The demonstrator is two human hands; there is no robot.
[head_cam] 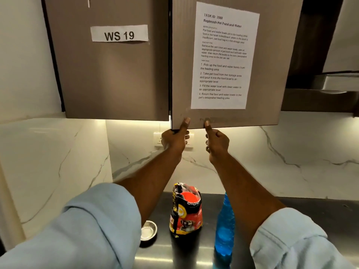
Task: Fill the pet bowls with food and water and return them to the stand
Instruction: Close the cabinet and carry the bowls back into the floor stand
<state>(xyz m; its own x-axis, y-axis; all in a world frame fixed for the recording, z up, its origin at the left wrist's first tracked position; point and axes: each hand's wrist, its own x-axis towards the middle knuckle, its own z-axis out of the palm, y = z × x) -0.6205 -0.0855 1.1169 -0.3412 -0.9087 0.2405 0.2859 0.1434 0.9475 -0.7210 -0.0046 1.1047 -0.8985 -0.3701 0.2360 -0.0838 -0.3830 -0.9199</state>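
Both arms reach up to an overhead cabinet door [268,74] that carries a printed task sheet [223,57]. My left hand [175,137] grips the door's bottom edge near its left corner, thumb on the front. My right hand [216,142] holds the same edge a little further right, thumb pressed on the front face. Below on the dark steel counter [310,214] stand a red and yellow pet food bag [186,208], upright with its top open, a blue water bottle [225,226] to its right, and a small metal pet bowl [148,230] to its left, partly hidden by my left sleeve.
A second cabinet door [116,74] labelled WS 19 hangs to the left. White marble wall [291,158] runs behind the counter, with a wall socket [158,138] behind my left hand. A steel range hood [334,84] juts out at the upper right.
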